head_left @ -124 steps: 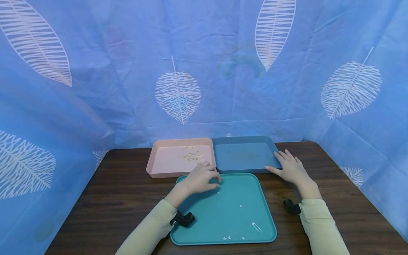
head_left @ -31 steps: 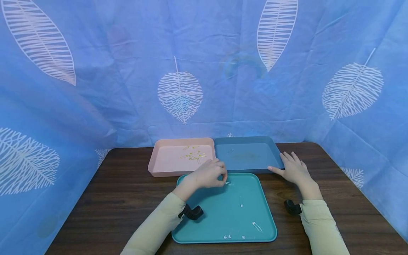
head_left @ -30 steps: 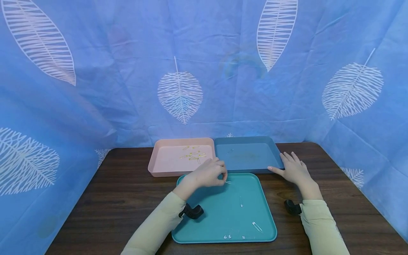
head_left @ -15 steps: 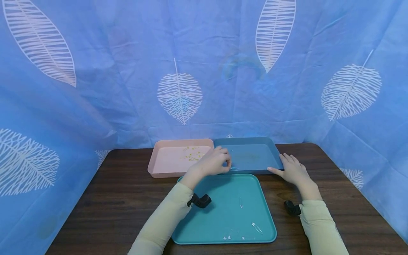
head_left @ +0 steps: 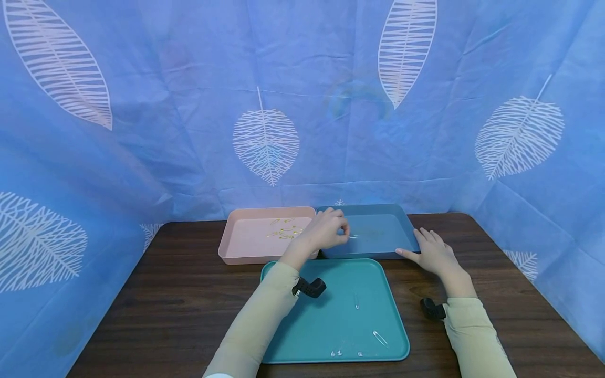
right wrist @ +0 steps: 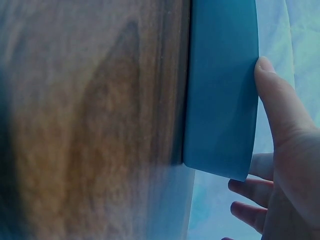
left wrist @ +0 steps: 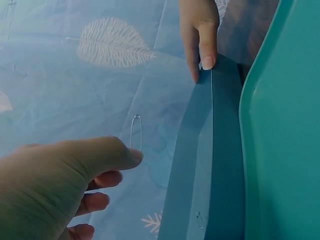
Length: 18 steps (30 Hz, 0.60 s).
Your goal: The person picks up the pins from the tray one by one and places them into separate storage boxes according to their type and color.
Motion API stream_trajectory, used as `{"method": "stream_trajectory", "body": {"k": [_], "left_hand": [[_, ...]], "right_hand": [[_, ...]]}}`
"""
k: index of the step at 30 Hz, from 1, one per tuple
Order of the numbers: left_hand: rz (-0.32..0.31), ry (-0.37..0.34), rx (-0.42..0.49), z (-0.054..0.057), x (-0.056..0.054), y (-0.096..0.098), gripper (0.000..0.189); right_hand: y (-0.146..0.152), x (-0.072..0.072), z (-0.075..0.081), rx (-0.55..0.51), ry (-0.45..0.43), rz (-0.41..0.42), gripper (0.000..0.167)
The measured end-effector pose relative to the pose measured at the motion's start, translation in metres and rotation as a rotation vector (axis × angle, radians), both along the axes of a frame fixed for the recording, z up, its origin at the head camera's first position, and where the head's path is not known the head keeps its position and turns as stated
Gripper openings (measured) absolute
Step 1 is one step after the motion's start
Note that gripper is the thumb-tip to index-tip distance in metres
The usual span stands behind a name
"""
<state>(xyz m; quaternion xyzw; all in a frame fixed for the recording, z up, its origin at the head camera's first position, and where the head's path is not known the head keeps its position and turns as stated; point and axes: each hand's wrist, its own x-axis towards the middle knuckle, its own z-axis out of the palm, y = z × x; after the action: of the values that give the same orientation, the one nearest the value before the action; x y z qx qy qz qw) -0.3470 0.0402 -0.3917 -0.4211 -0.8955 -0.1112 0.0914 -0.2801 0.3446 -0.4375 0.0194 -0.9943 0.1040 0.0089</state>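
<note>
My left hand [head_left: 326,231] pinches a silver safety pin [left wrist: 140,132] between thumb and forefinger, above the left part of the blue tray [head_left: 378,231]. The pin sticks out past the fingertips, and the other fingers are loosely bent. Another silver safety pin [left wrist: 198,220] lies inside the blue tray. At that tray's front right corner my right hand [head_left: 432,254] rests with fingers spread. In the right wrist view its thumb touches the rim, with fingers beside the tray's end. The teal tray [head_left: 331,320] in front bears silver safety pins [head_left: 380,338].
A pink tray [head_left: 250,236] with several yellow safety pins [head_left: 285,235] stands left of the blue one, side by side. Small shiny bits [head_left: 336,353] show near the teal tray's front edge. A blue leaf-print cloth [head_left: 198,131] hangs behind the dark wooden table [head_left: 156,315].
My left hand has picked up a safety pin from the teal tray's back part and carried it forward over the blue tray. My right hand has stayed at the blue tray's corner.
</note>
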Motion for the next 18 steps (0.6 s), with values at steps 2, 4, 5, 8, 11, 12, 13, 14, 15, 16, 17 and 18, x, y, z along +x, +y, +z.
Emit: {"method": "stream_trajectory", "body": {"k": [2, 4, 5, 8, 11, 12, 13, 14, 15, 16, 17, 18], "left_hand": [[0.018, -0.004, 0.006, 0.000, -0.004, 0.003, 0.013], [0.038, -0.010, 0.009, -0.001, -0.008, 0.005, 0.012], [0.049, -0.012, 0.011, -0.001, -0.010, 0.006, 0.012], [0.087, -0.020, 0.014, -0.003, -0.016, 0.010, 0.012], [0.126, -0.029, 0.024, -0.006, -0.022, 0.013, 0.013], [0.138, -0.031, 0.029, -0.007, -0.024, 0.015, 0.014], [0.150, -0.031, 0.033, -0.008, -0.026, 0.016, 0.014], [0.158, -0.034, 0.040, -0.009, -0.028, 0.017, 0.014], [0.166, -0.038, 0.046, -0.010, -0.030, 0.018, 0.014], [0.174, -0.042, 0.051, -0.011, -0.032, 0.019, 0.014], [0.181, -0.040, 0.055, -0.012, -0.034, 0.020, 0.014], [0.188, -0.039, 0.058, -0.013, -0.036, 0.022, 0.015]], "right_hand": [[0.000, 0.000, 0.000, -0.002, 0.002, 0.000, 0.103], [0.000, 0.001, 0.000, -0.005, -0.002, -0.002, 0.103], [0.000, 0.001, 0.000, -0.007, -0.004, -0.002, 0.103], [0.000, 0.001, 0.001, -0.009, -0.011, -0.004, 0.103], [-0.001, 0.001, 0.001, -0.013, -0.016, -0.005, 0.103], [-0.001, 0.001, 0.001, -0.015, -0.018, -0.005, 0.104], [-0.001, 0.001, 0.001, -0.017, -0.019, -0.006, 0.104], [-0.001, 0.000, 0.001, -0.020, -0.020, -0.006, 0.104], [-0.001, 0.000, 0.001, -0.022, -0.022, -0.007, 0.104], [-0.001, 0.000, 0.001, -0.023, -0.023, -0.007, 0.104], [-0.001, 0.000, 0.001, -0.023, -0.024, -0.008, 0.105], [-0.001, 0.000, 0.001, -0.024, -0.025, -0.008, 0.105]]}}
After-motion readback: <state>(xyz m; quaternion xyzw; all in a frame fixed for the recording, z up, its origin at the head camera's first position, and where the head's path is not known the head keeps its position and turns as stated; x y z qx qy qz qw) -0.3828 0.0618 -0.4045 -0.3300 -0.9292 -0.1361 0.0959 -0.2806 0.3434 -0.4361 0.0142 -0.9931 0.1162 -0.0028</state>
